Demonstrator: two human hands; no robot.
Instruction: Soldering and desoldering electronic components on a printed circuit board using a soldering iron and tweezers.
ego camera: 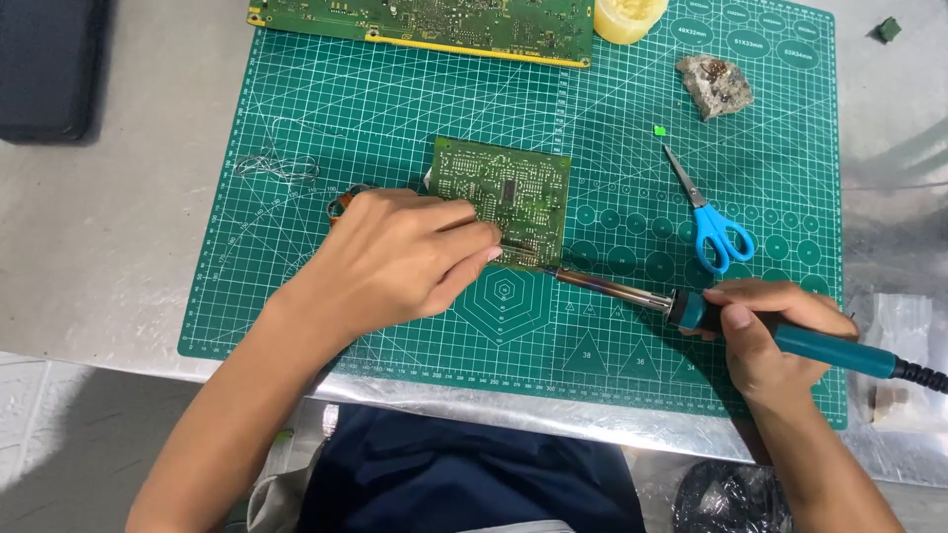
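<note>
Green cutting mat (326,128), left hand (395,259) seemingly pinning circuit board (504,197), right hand (765,341) gripping soldering iron (691,311)

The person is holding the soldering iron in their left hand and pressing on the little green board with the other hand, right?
Not quite. The head view shows the soldering iron in the right hand, its tip at the edge of the little green board. The left hand is the one pressing on the board.

Count on my table (118,227): two green circuit boards, small one (513,192) at centre, long one (425,20) at upper edge. One soldering iron (750,331). One pair of blue scissors (713,219). One cutting mat (395,109). One yellow tub (629,18). One crumpled grey wad (715,86).
</note>
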